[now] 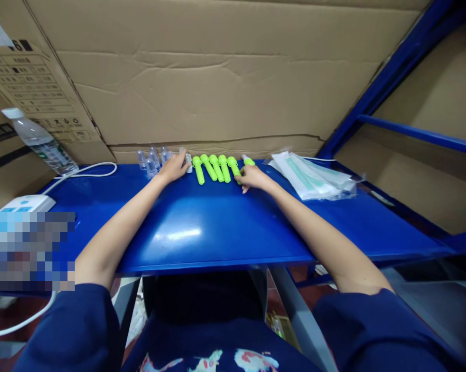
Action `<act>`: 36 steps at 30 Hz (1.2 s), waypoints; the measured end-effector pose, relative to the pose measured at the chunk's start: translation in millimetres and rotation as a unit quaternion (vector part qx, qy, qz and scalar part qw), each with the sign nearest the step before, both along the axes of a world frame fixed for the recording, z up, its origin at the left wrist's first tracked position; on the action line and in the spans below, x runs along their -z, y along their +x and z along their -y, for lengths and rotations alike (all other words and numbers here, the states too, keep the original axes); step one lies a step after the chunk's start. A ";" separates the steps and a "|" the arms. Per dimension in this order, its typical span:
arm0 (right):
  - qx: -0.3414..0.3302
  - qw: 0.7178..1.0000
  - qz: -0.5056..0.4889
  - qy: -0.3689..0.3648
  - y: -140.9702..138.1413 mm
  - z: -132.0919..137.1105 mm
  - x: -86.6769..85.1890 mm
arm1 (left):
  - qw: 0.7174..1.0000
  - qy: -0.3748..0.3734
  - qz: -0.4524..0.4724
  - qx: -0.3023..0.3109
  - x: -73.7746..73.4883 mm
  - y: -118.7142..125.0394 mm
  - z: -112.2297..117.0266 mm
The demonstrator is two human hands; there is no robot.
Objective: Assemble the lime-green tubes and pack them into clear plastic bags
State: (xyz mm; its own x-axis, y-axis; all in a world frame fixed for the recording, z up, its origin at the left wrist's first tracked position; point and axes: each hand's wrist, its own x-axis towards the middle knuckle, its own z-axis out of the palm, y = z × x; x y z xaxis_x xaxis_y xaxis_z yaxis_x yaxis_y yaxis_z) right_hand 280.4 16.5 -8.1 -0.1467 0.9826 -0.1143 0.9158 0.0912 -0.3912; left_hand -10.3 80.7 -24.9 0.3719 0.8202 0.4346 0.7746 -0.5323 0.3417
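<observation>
A row of several bright green plastic sticks with round heads point(213, 168) lies near the back of the blue table. My right hand point(254, 178) has its fingers closed around the lower end of the green stick point(233, 166) at the row's right end. Just behind that hand lies another green piece with a pale clear tip point(248, 160). My left hand point(174, 168) is at the row's left, its thumb and fingers closed on a small clear plastic piece point(189, 163). Small clear capsule-like bottles point(152, 164) stand to its left, partly hidden by the hand.
Flat plastic packets point(310, 178) lie at the right on the blue table point(217, 222). At the left are a water bottle point(42, 144), a white power strip point(27, 204) and its cable. Cardboard point(217, 93) walls the back; a blue metal frame point(419, 134) rises at right.
</observation>
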 end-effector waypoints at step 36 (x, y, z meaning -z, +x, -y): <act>-0.254 0.935 0.023 0.246 -3.3 26.1 30.0 | 0.886 -0.066 0.458 0.008 28.2 17.8 43.7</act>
